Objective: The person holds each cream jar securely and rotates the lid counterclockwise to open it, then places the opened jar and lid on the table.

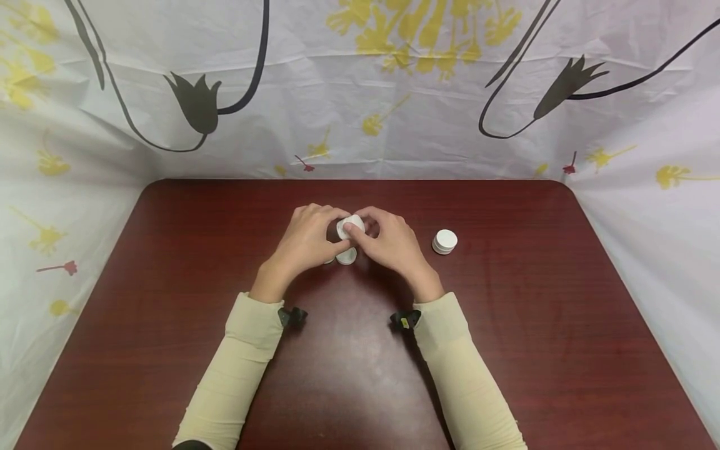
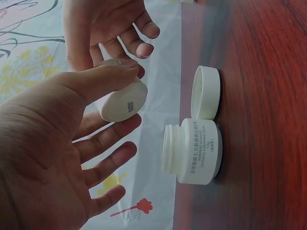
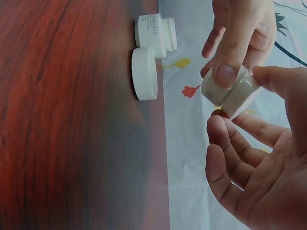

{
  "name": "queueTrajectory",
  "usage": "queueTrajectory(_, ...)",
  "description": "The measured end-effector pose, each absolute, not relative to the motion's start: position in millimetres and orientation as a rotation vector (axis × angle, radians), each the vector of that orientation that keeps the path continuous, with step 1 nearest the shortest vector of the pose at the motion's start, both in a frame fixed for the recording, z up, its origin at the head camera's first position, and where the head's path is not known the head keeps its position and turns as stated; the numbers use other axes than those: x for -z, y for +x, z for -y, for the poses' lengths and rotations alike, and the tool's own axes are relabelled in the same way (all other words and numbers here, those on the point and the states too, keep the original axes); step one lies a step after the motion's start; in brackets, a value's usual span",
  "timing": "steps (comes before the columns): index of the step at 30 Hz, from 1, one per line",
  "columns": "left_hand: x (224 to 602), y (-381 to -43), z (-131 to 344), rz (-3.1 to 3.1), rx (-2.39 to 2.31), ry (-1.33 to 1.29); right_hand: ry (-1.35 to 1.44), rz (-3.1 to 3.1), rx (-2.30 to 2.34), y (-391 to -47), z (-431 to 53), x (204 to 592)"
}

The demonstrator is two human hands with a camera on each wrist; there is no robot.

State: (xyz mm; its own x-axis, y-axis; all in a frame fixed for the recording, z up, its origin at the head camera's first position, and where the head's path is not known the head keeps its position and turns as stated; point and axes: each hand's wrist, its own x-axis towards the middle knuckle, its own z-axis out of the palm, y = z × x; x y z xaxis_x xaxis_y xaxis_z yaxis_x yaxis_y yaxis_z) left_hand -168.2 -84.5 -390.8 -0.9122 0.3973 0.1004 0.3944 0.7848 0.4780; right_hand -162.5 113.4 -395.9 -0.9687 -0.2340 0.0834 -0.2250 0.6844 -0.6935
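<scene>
My left hand (image 1: 306, 237) grips a small white cream jar (image 2: 123, 103) above the table, its thumb across the side and printed base showing. My right hand (image 1: 394, 242) pinches the jar's white lid (image 3: 241, 97) between thumb and fingers. Lid and jar meet with a thin line between them; I cannot tell whether the threads are engaged. Below the hands, an uncapped white jar (image 2: 199, 151) with printed text stands upright on the table. Right beside it another white lid (image 2: 206, 93) rests on the table, hollow side up.
Off to the right stands another small white jar (image 1: 445, 241), its lid on top. The dark red wooden table (image 1: 349, 375) reaches to a white patterned curtain (image 1: 315, 125) at the back and sides.
</scene>
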Motion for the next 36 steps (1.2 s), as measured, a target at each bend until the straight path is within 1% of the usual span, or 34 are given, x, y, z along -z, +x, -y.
queueTrajectory(6, 390.7, -169.1, 87.2, -2.963, -0.799, 0.653, -0.410, -2.876, 1.197, -162.3, -113.3, 395.1)
queueTrajectory(11, 390.4, -169.5, 91.6, -2.996, -0.824, 0.622, -0.375, -2.889, 1.236, -162.6, -113.3, 395.7)
queueTrajectory(21, 394.6, -173.2, 97.6, -3.019, -0.884, 0.439, -0.345, -2.816, 1.298, -165.5, -113.7, 405.7)
queueTrajectory(28, 400.3, -176.5, 109.0, -2.941, -0.943, 0.299, -0.310, -2.851, 1.179, -169.1, -113.4, 417.5)
queueTrajectory(36, 410.6, -183.6, 111.6, -2.896, -1.046, 0.248, -0.421, -2.768, 1.207, -180.1, -112.6, 428.8)
